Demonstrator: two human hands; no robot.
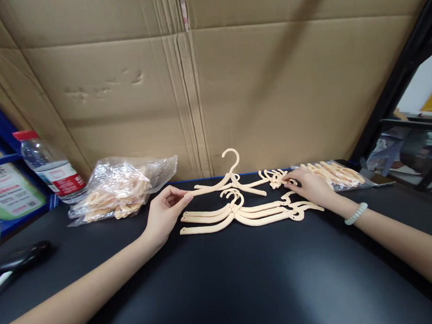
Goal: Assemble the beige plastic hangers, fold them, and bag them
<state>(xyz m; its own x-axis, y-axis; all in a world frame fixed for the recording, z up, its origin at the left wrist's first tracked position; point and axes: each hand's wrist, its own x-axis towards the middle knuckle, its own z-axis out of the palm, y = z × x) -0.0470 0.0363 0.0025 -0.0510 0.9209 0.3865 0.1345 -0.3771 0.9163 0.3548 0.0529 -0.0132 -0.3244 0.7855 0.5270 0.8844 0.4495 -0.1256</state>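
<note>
My left hand [167, 210] pinches the left end of a beige plastic hanger [217, 185] between thumb and fingers. That hanger's hook points up, and other hanger arms lie crossed behind it. In front of it rest several more beige hangers [213, 226], side by side with hooks together. Curved pieces [297, 210] sit at their right ends. My right hand [306, 183] has its fingers closed at a small pile of beige hook pieces [274, 177]. Its fingertips appear to grip one of these pieces, partly hidden by the hand.
A clear bag of beige parts [121, 188] lies at the left, beside a red-capped bottle [57, 168]. Another bag [335, 173] lies behind my right hand. A black computer mouse [23, 257] is at far left. Cardboard [288, 88] stands behind the black table [225, 289].
</note>
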